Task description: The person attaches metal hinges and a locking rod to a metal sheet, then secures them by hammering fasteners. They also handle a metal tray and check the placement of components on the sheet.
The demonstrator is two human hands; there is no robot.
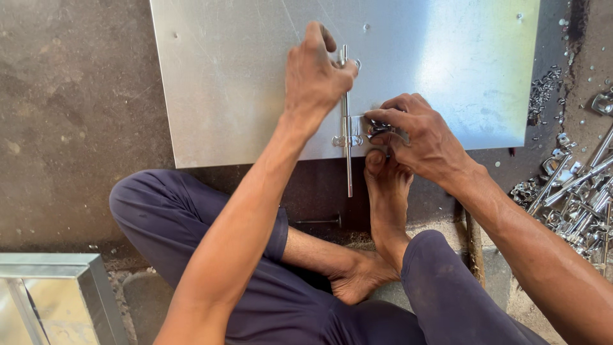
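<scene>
A shiny metal sheet [223, 83] lies flat on the dark floor in front of me. A long chrome bolt latch [348, 153] lies upright across its near edge, its rod reaching past the edge. My left hand [314, 76] presses down on the latch's upper end with closed fingers. My right hand [415, 131] pinches a small metal bracket piece [377, 128] right beside the rod, near the sheet's front edge. My bare right foot [386, 185] rests its toes at the sheet's edge under that hand.
A heap of chrome latches and brackets [575, 198] lies on the floor at the right. Small loose metal bits [543, 89] sit beside the sheet's right edge. A metal box corner [57, 287] stands at lower left. A dark nail [317, 222] lies near my knee.
</scene>
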